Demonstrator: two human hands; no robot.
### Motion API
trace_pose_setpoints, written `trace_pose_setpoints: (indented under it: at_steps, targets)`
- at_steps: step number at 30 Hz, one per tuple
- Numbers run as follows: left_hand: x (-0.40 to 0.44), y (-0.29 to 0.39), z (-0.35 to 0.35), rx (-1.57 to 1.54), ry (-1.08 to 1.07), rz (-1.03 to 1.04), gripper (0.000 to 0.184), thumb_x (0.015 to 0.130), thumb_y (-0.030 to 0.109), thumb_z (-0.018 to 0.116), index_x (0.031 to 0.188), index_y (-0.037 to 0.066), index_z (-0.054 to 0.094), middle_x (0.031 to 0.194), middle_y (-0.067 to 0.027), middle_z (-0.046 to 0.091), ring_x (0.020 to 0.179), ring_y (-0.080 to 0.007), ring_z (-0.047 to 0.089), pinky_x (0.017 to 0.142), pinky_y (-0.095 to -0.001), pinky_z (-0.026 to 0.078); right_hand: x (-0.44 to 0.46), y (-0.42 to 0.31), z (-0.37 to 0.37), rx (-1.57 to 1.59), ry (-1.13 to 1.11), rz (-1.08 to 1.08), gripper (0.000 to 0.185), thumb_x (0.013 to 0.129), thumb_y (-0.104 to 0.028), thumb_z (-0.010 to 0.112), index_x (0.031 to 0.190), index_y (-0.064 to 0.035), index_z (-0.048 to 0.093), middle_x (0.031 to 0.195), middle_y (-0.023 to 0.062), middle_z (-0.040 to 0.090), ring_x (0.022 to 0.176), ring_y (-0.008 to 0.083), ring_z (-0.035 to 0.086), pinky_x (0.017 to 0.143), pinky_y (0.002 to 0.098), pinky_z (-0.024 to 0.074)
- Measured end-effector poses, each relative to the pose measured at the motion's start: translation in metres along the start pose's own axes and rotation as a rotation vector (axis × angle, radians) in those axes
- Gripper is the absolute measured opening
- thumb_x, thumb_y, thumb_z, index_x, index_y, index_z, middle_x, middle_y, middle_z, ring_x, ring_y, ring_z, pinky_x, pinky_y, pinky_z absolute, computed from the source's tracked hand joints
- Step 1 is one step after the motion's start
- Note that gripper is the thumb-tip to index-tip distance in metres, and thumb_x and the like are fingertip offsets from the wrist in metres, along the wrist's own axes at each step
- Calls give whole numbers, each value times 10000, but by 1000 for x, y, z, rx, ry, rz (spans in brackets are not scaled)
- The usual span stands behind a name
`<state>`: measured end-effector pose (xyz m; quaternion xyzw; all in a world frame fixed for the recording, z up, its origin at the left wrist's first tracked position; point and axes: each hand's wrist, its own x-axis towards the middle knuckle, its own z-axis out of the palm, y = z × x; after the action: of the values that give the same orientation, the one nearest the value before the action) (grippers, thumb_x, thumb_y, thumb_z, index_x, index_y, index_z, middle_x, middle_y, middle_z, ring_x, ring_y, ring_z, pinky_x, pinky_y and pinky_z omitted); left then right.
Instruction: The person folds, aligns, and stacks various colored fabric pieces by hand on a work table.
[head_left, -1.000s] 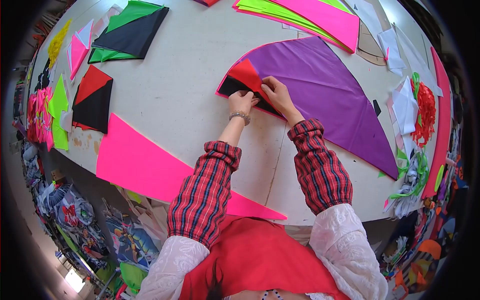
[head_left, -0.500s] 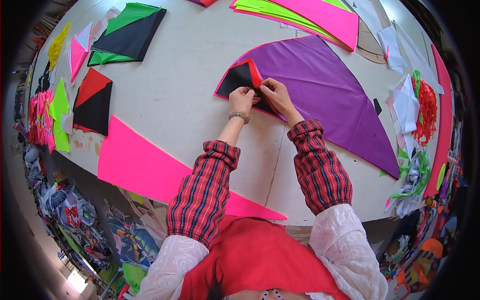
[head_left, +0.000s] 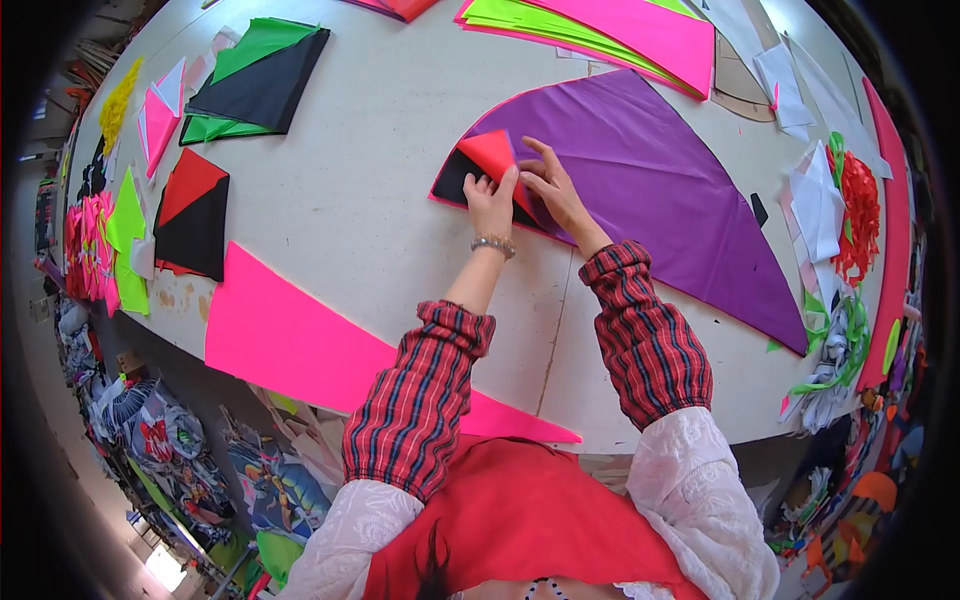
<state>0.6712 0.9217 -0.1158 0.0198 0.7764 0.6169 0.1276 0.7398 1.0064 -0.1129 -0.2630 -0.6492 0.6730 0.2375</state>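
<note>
A folded red-and-black fabric piece lies on the left end of a large purple fabric panel. A thin pink edge shows along the panel's rim. My left hand is closed at the lower edge of the folded piece, its thumb and fingers gripping the cloth. Just to its right is my right hand, fingers apart over the purple cloth, fingertips close to the fold's right edge. Part of the black cloth is hidden beneath my left hand.
A long bright pink panel lies along the table's near edge. Folded red-and-black and green-and-black stacks are at left. Pink and lime sheets lie at the back, with red strips and white scraps at right.
The red face of the folded piece now shows more widely. My left hand has shifted slightly right and down, and my right fingers have spread from a pinch. The view has shifted slightly.
</note>
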Motion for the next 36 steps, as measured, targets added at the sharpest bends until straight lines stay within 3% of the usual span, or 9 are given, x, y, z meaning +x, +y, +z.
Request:
trace_pose_setpoints:
  at_steps: [3, 8, 13, 23, 25, 28, 31, 33, 36]
  targets:
    - [16, 12, 0, -93, -81, -329, 598, 721, 249, 727, 1136, -95, 468, 977, -184, 614, 702, -186, 609, 624, -226, 495, -7, -10, -2, 181, -109, 210, 536, 849, -113, 483, 1366, -93, 342, 898, 46, 574, 813, 111, 513, 745, 214, 388]
    - [21, 22, -2, 126, -218, -274, 645, 670, 340, 751, 1088, -86, 508, 971, -194, 616, 837, -230, 620, 724, -276, 500, -7, -13, 1, -24, -173, 91, 622, 860, -207, 443, 1437, -165, 213, 940, 60, 633, 843, 166, 563, 759, 254, 420]
    - [22, 24, -2, 138, -184, -276, 616, 666, 326, 756, 1062, -85, 525, 957, -181, 619, 799, -219, 617, 701, -270, 498, -12, -33, 4, -306, -195, 28, 609, 866, -230, 420, 1437, -177, 212, 1014, 80, 639, 858, 190, 573, 785, 273, 428]
    - [25, 25, -16, 23, -30, -301, 403, 714, 205, 729, 974, -65, 582, 845, -122, 631, 674, -176, 604, 580, -245, 487, -42, -45, 8, 3, 29, -35, 423, 898, -226, 453, 1270, -25, 462, 1030, 129, 626, 899, 184, 594, 762, 229, 441]
    - [34, 17, -17, 47, -46, -294, 381, 719, 207, 717, 947, -71, 589, 829, -130, 635, 665, -191, 602, 584, -261, 484, -73, -23, 5, 250, 73, 292, 373, 928, -282, 437, 1128, 12, 550, 1003, 140, 632, 894, 187, 616, 730, 223, 463]
    - [38, 15, -7, 90, -102, -223, 320, 737, 198, 678, 875, -82, 607, 789, -146, 649, 638, -231, 599, 592, -304, 476, -103, -26, 8, 546, -27, 563, 409, 936, -326, 429, 1162, 5, 515, 1019, 171, 624, 885, 198, 633, 743, 221, 485]
    - [18, 62, 10, 59, -172, -77, 261, 755, 160, 644, 853, -80, 614, 773, -143, 660, 623, -245, 604, 585, -321, 472, -114, -36, 7, 919, 145, 501, 505, 915, -416, 462, 1208, -5, 464, 1123, 190, 577, 976, 215, 599, 824, 248, 474]
    - [7, 90, 28, -27, -276, 189, 227, 753, 136, 638, 845, -71, 618, 751, -133, 665, 607, -246, 608, 570, -324, 464, -115, -36, -10, 1409, 299, 276, 581, 886, -471, 489, 1258, -31, 408, 1241, 216, 491, 1117, 271, 519, 939, 357, 419]
    - [-29, 145, 50, -105, -330, 212, 195, 746, 108, 634, 835, -65, 615, 719, -119, 661, 579, -226, 597, 555, -324, 457, -114, -24, -29, 1382, 370, 256, 608, 864, -494, 508, 1259, -44, 408, 1272, 224, 458, 1165, 292, 473, 981, 419, 369]
